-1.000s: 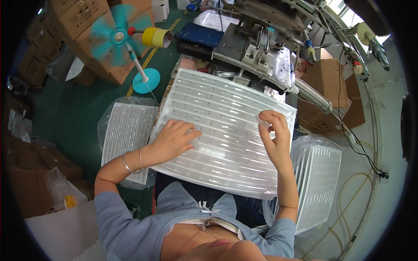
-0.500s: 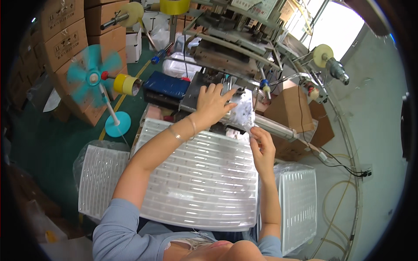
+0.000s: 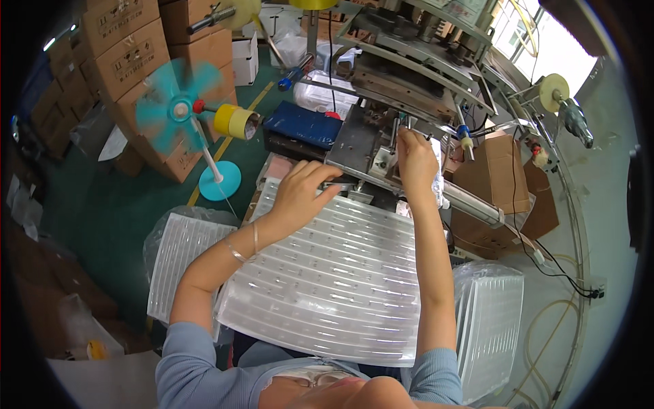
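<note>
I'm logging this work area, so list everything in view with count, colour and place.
Large ribbed tray: one, whitish, before the person
Machine: one, grey metal, beyond that tray
Left-side tray: at least one, whitish, left
Right-side trays: several, exact count unclear, whitish, right
Fan: one, teal, left
Roll: one, yellow, beside the fan
Flat box: one, blue-topped, left of the machine
Stacked cartons: many, brown, upper left
Open carton: one, brown, right of the machine
Window: one, bright white, upper right
Bracelets: two bands, silver, left wrist
Sleeves: two, blue-grey, lower edge
Left hand: one, bare, at the machine's near edge
Right hand: one, bare, over the machine's bed
</note>
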Motion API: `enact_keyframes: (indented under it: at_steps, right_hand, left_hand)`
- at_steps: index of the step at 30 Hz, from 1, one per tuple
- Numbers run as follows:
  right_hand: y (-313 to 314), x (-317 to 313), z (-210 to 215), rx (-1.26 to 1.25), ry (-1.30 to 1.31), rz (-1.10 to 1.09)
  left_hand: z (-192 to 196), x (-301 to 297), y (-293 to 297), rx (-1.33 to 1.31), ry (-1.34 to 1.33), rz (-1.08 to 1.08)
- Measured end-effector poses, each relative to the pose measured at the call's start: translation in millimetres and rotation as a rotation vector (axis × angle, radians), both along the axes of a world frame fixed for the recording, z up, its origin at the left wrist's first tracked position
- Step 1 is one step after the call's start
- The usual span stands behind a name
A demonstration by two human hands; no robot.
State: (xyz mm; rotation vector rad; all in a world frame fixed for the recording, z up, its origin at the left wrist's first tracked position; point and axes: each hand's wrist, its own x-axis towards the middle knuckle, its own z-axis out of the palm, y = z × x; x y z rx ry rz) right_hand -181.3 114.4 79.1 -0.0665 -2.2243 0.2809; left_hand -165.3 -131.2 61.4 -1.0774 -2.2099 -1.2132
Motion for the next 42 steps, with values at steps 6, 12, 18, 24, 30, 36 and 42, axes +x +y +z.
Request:
enact_keyframes:
  at_steps: [6,12,18,24,30,36,42]
  right_hand:
    - [4,15,-3,-0.029,0.119,0.156]
    - [-15,115,-25,-0.279,-0.414,0.207]
    - [4,154,-86,-0.067,-0.523,0.112]
    - [17,171,-90,-0.149,-0.661,-0.151]
    - [15,182,-85,-0.126,-0.631,-0.067]
    - [3,190,-75,-0.108,-0.422,0.015]
    - [-103,216,-75,-0.148,-0.549,0.578]
  left_hand:
    - [-15,26,-44,-0.076,-0.267,-0.074]
    - [-20,67,-83,-0.383,-0.390,-0.277]
    - [-64,113,-89,-0.639,0.068,-0.430]
    - [-76,121,-87,-0.536,0.123,-0.384]
    - [-77,123,-87,-0.598,0.188,-0.356]
    - [-75,124,-93,-0.594,0.192,-0.316]
    - [-44,108,-95,-0.483,0.055,-0.246]
